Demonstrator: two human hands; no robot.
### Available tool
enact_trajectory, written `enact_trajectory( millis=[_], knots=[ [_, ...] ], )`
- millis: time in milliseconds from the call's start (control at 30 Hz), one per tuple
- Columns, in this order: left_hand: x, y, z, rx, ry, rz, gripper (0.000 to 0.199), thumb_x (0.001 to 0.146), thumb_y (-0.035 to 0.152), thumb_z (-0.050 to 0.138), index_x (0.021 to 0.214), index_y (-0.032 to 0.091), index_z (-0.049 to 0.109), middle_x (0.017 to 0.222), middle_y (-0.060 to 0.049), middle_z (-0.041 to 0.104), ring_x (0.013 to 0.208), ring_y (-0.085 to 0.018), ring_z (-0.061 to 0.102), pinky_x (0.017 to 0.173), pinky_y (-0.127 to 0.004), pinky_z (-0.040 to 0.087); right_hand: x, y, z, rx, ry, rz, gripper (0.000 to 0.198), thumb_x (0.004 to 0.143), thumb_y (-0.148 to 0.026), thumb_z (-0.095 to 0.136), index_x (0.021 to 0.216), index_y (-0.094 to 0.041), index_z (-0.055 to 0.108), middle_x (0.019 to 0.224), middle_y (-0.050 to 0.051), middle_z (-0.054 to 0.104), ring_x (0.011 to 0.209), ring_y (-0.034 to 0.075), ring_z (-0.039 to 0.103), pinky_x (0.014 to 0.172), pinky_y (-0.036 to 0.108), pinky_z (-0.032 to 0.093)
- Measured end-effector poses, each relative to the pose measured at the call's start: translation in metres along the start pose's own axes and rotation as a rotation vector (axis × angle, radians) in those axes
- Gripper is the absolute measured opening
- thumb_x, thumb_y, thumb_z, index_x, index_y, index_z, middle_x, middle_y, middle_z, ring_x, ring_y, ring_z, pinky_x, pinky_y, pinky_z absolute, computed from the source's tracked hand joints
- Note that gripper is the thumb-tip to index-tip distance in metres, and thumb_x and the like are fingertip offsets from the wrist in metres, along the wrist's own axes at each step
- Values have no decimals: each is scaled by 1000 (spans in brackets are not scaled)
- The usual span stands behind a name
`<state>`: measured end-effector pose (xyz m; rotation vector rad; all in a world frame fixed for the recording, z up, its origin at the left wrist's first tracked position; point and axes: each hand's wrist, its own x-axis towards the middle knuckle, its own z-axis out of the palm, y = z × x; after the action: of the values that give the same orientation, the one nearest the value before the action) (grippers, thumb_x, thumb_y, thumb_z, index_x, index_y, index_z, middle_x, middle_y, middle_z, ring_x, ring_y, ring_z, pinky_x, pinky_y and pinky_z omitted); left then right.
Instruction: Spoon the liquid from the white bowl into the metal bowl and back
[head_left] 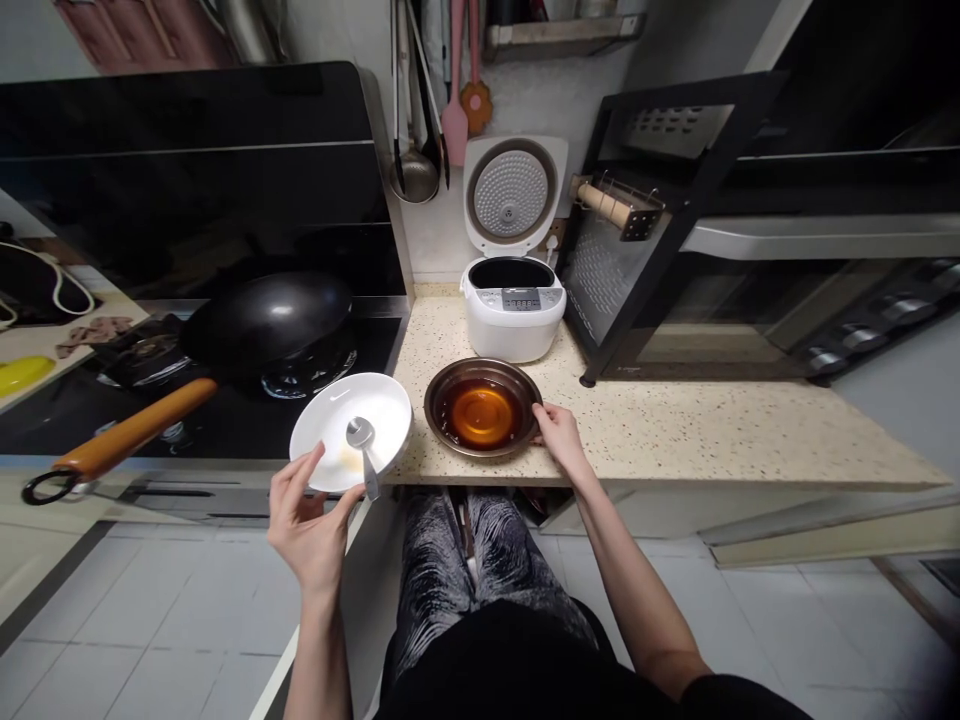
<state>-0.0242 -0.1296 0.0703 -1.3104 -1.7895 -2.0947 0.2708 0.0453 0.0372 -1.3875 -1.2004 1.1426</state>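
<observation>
My left hand [311,525] grips the near rim of a white plate [382,405], thumb on one side and fingers on the other. A metal spoon [361,434] lies in the plate, its handle over the rim beside my thumb, with a faint yellowish smear near it. The plate is held up over the front edge of the stove. On the counter, my right hand [559,437] pinches the right rim of a dark metal bowl [444,440]. Clear brown liquid [484,414] fills the bowl's bottom.
Behind the bowl stands a white rice cooker [515,325] with its lid raised. A black wok [270,315] with a wooden handle [139,425] sits on the stove. On the right, a black rack [645,270] surrounds an oven [817,290]. Utensils [415,175] hang on the wall.
</observation>
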Motion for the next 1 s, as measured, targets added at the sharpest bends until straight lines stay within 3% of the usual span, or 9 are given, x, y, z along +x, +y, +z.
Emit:
enact_trajectory(
  millis=[333, 667, 767, 867, 1000],
  knots=[
    [8, 7, -10, 1, 26, 3, 57, 68, 36, 96, 121, 25, 78, 115, -3, 64, 110, -20, 65, 75, -23, 63, 8, -11, 55, 13, -126, 21, 33, 85, -40, 62, 59, -21, 56, 52, -3, 57, 45, 15, 62, 42, 26, 57],
    [2, 32, 12, -62, -96, 8, 56, 71, 36, 94, 123, 27, 78, 114, -5, 65, 109, -22, 65, 67, -23, 59, 4, -19, 91, 47, -269, 71, 32, 93, -37, 64, 66, -20, 63, 61, 1, 68, 51, 17, 69, 47, 28, 61],
    [-3, 37, 25, -105, -161, -5, 59, 71, 37, 95, 126, 29, 77, 116, -5, 65, 110, -22, 65, 70, -23, 60, 3, -17, 86, 62, -325, 73, 34, 96, -45, 61, 76, -19, 71, 69, 4, 73, 57, 19, 72, 53, 33, 65],
    [-10, 40, 44, -229, -243, -29, 63, 69, 39, 97, 128, 33, 76, 119, -5, 64, 113, -22, 65, 78, -25, 61, -1, -17, 65, 140, -364, 11, 45, 98, -58, 54, 104, -20, 77, 95, 9, 81, 79, 22, 78, 68, 39, 68],
    [-24, 48, 77, -305, -332, -70, 66, 67, 47, 97, 128, 33, 76, 120, -6, 65, 114, -24, 66, 87, -29, 61, -15, -20, 17, 238, -143, -241, 49, 98, -63, 53, 118, -23, 74, 119, 11, 79, 106, 22, 76, 91, 40, 65]
  ],
)
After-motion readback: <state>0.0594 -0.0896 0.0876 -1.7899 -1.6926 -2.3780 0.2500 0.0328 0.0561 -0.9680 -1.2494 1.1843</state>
